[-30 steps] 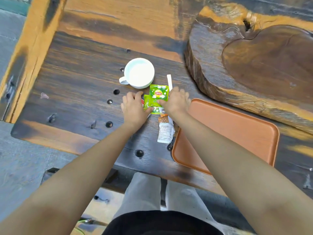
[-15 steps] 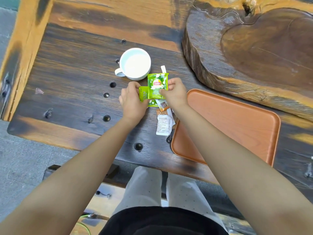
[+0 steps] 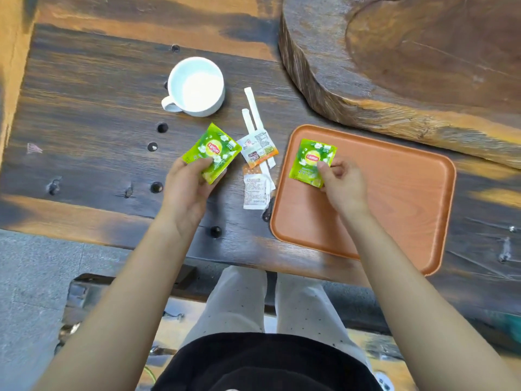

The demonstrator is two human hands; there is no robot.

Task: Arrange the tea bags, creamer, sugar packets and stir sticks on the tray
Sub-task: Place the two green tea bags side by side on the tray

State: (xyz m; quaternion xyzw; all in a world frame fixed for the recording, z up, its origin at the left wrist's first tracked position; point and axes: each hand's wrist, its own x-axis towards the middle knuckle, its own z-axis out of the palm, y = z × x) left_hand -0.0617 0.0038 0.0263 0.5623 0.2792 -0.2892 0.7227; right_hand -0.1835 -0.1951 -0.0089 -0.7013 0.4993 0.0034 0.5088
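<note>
Head view: two green tea bags, two wrapped stir sticks (image 3: 255, 114), roughly three small packets (image 3: 258, 165), one white cup (image 3: 196, 86). The left hand (image 3: 187, 190) pinches one tea bag (image 3: 212, 152) above the table; the right hand (image 3: 342, 183) pinches the other tea bag (image 3: 310, 162) over the orange tray (image 3: 394, 193).

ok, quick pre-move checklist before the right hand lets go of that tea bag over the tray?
1. Right hand grip on its tea bag: ok, pinched at one edge.
2. That bag over the tray, inside the rim: ok.
3. Bag lying flat on the tray floor: cannot tell.
4. Tray spot under it free: ok, nothing else on the tray.
5. Left hand holds the second tea bag off the table: ok.
6. Packets and stir sticks moved: not ok, on the table.
</note>
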